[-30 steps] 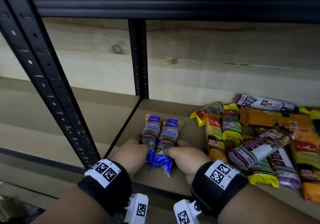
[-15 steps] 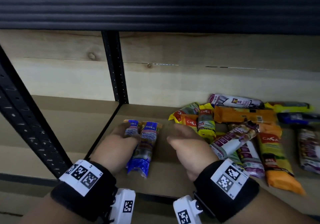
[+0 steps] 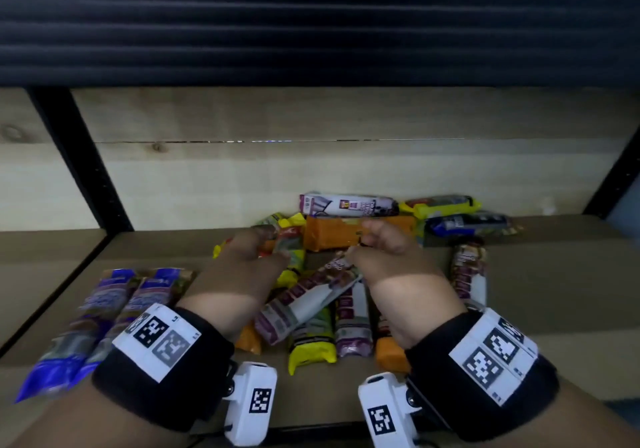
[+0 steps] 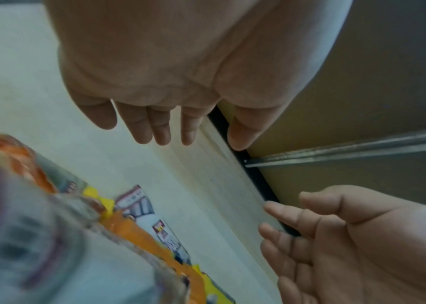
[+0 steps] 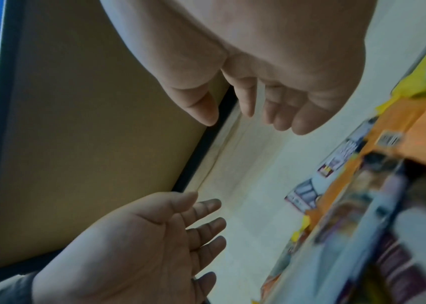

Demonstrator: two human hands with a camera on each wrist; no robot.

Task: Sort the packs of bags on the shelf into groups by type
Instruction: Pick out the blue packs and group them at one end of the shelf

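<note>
Head view showed both hands poised over the mixed heap of packs (image 3: 332, 295) on the shelf board (image 3: 554, 292), with nothing picked. Two blue packs (image 3: 104, 316) lay side by side at the near left, well apart from the heap; I took them for a group already formed.

The step in hand looked like choosing the next pack. To do it well, I would pick a type that has several members in plain sight, such as the purple-and-white packs (image 3: 304, 305), and lift the topmost one first so the ones beneath do not get dragged along. A third blue pack (image 3: 467, 224) lay at the far right of the heap and belongs with the left pair. Each new group should get its own bare patch of board, clear of the blue one.

The left hand (image 3: 249, 267) hung above the left side of the heap, its fingers (image 4: 152, 127) loosely extended and slightly spread, holding nothing. The right hand (image 3: 391, 260) hovered over the orange pack (image 3: 332, 236), its fingers (image 5: 279, 115) relaxed and a little curled, also empty. Whether either hand brushed a wrapper could not be told.
</note>
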